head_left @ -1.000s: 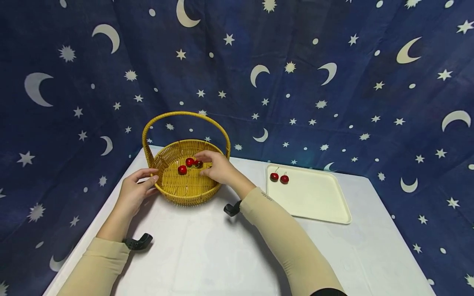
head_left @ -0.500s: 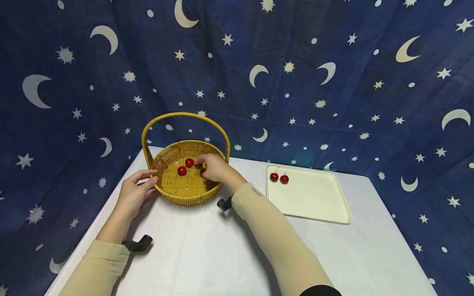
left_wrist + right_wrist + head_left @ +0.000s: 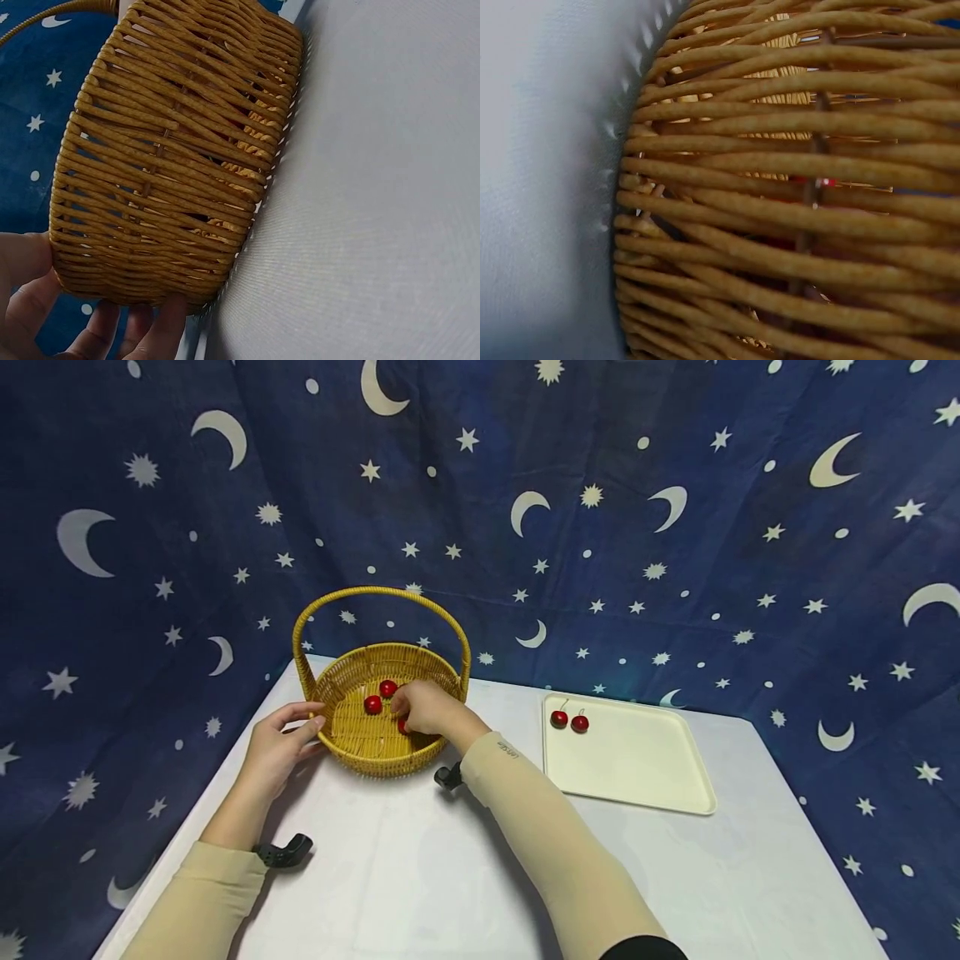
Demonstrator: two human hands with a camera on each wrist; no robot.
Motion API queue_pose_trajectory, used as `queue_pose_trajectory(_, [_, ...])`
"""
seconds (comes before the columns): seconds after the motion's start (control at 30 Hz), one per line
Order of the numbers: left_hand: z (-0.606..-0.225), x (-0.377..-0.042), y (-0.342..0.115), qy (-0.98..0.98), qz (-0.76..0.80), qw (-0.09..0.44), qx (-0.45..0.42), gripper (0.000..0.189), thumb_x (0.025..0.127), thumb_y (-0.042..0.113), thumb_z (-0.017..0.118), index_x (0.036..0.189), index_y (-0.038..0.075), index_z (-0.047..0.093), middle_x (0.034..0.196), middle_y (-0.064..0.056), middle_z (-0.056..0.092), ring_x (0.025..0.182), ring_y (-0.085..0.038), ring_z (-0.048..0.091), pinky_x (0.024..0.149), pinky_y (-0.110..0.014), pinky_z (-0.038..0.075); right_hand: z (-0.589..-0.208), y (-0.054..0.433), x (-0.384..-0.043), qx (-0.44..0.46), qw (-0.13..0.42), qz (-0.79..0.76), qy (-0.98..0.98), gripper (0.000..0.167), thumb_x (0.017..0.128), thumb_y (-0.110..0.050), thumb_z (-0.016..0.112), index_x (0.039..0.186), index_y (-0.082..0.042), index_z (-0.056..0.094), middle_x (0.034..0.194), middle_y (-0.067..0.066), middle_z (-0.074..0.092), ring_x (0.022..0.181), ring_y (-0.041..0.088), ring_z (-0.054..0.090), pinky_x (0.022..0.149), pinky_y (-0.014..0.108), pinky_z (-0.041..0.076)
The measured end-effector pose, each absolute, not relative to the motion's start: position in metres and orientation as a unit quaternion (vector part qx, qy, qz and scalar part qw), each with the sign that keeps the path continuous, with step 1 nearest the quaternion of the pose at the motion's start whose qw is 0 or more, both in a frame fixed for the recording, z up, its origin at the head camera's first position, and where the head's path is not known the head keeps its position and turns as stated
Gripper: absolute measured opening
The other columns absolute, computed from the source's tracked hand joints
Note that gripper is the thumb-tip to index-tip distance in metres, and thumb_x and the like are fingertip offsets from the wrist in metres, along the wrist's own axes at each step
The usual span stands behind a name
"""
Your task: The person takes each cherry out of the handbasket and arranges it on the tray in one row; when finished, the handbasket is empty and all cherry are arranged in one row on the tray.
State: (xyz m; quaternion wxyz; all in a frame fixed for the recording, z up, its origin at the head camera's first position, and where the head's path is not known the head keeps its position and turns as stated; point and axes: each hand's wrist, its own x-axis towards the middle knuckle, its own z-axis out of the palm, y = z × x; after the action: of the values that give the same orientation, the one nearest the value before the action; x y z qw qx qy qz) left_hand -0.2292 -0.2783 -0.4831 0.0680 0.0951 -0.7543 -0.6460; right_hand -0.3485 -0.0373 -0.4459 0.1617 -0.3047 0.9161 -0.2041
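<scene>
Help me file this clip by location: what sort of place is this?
Probably an indoor tabletop recording setup: a moon-and-star cloth backdrop hangs behind a white-covered table, and the person wears black wrist devices.

Red cherries (image 3: 372, 704), golden-brown basket (image 3: 382, 767), moon-and-star navy backdrop (image 3: 480, 485)

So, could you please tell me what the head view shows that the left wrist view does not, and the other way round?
Only the head view shows the tray, the two cherries on it and the cherries inside the basket.
Only the left wrist view shows the basket's outer wall up close, with gaps between its strands.
Both show the basket handle, the left hand at the basket, the white table and the starry blue cloth.
</scene>
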Motion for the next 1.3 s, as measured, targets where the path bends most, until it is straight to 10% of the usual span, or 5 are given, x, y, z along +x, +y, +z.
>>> queue_pose_trajectory(0.7, [-0.484, -0.23, -0.282, -0.757, -0.643, 0.073, 0.091, 0.043, 0.108, 0.02, 0.067, 0.144, -0.003, 0.061, 0.12, -0.002, 0.054, 0.099, -0.006, 0.07, 0.085, -0.028, 0.069, -0.411, 0.003, -0.315, -0.3, 0.056, -0.42, 0.854, 0.025, 0.092, -0.02, 0.088, 0.117, -0.02, 0.081, 0.118, -0.005, 0.075, 0.1, 0.013, 0.073, 0.085, 0.026, 0.064])
queue_pose_trajectory(1.3, [-0.483, -0.229, -0.276, -0.761, -0.639, 0.073, 0.091, 0.045, 0.108, 0.02, 0.065, 0.146, -0.005, 0.059, 0.125, -0.007, 0.052, 0.1, -0.007, 0.071, 0.088, -0.029, 0.068, -0.439, 0.189, -0.277, -0.2, 0.024, -0.437, 0.877, 0.03, 0.088, -0.006, 0.088, 0.116, -0.005, 0.079, 0.112, 0.009, 0.077, 0.097, 0.021, 0.079, 0.073, 0.025, 0.067])
